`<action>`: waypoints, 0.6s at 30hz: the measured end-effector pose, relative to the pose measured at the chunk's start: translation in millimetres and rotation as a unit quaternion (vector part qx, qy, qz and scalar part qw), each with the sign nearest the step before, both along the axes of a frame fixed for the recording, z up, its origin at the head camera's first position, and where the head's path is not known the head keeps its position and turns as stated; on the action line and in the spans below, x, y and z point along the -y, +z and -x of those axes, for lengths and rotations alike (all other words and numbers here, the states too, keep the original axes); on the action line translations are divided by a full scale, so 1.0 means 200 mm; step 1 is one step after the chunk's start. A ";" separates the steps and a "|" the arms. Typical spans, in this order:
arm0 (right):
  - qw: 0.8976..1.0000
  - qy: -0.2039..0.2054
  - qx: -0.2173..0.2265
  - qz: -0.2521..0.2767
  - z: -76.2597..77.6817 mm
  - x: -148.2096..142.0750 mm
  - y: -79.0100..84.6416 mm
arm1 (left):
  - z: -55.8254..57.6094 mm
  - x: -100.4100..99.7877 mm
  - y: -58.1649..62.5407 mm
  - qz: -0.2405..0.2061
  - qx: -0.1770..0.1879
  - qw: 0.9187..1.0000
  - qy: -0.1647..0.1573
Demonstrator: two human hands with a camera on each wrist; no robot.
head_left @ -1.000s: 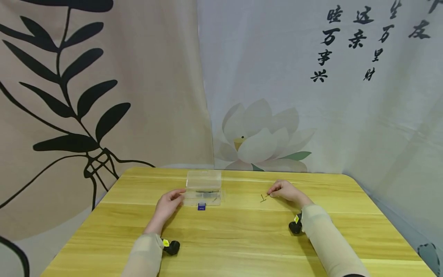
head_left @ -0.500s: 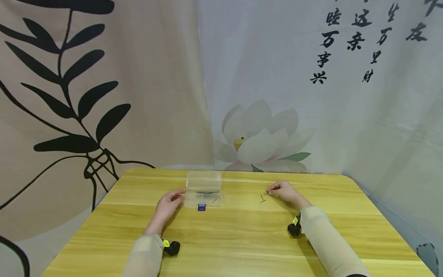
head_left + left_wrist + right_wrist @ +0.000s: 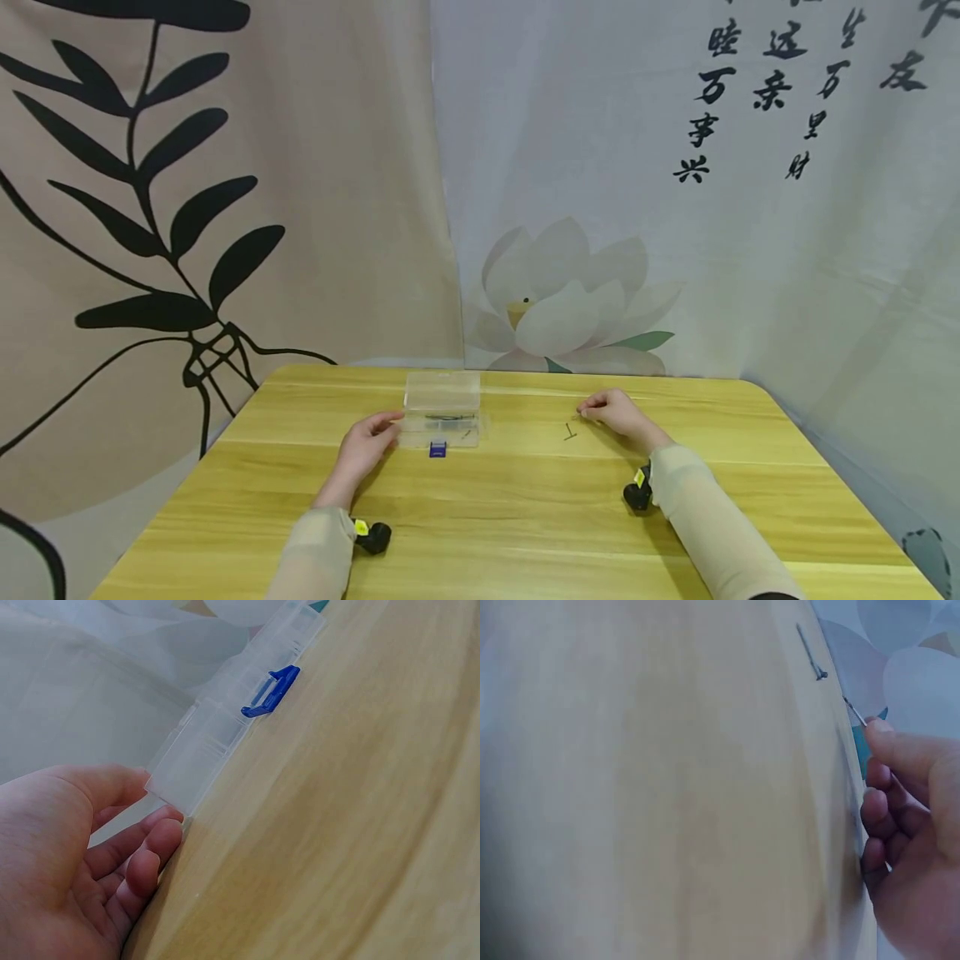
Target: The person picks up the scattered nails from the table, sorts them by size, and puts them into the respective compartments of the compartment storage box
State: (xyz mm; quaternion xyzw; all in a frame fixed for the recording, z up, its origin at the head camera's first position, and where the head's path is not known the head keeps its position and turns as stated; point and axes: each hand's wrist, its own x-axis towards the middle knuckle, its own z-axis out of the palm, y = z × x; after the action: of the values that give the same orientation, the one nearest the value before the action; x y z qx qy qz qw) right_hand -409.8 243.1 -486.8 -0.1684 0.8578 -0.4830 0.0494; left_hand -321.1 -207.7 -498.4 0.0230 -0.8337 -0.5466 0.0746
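A clear plastic box [image 3: 414, 435] with a blue latch [image 3: 438, 450] stands on the table with its lid raised. My left hand [image 3: 367, 450] holds the box's left end, thumb and fingertips at its corner in the left wrist view. Several thin dark pieces lie inside the box. My right hand [image 3: 617, 414] pinches one thin metal nail [image 3: 855, 712] between thumb and index finger, its far end pointing away from the fingertips. On the table just left of that hand lie thin dark nails [image 3: 810, 656], forming a T shape in the head view.
The wooden table [image 3: 495, 525] ends at a back edge close behind the box. Printed curtains [image 3: 360, 208] hang behind and beside it. Each wrist carries a black camera [image 3: 373, 538].
My right hand has shifted slightly up and away from the nails on the table with the pinched nail. The left hand and box stay in place.
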 end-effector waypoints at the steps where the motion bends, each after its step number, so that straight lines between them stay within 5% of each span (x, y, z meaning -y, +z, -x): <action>1: 1.000 -0.006 0.011 0.010 0.00 0.00 0.00 | 0.00 0.00 0.00 0.000 0.001 1.000 0.000; 18: 0.999 -0.010 0.021 0.028 0.03 0.12 0.18 | -0.01 0.00 0.01 0.005 0.001 1.000 -0.002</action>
State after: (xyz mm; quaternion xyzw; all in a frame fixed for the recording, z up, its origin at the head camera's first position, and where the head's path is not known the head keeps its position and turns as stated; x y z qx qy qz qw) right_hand -415.2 220.1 -451.0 -0.1511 0.8443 -0.5109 0.0580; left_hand -319.2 -207.0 -496.8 0.0218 -0.8365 -0.5426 0.0728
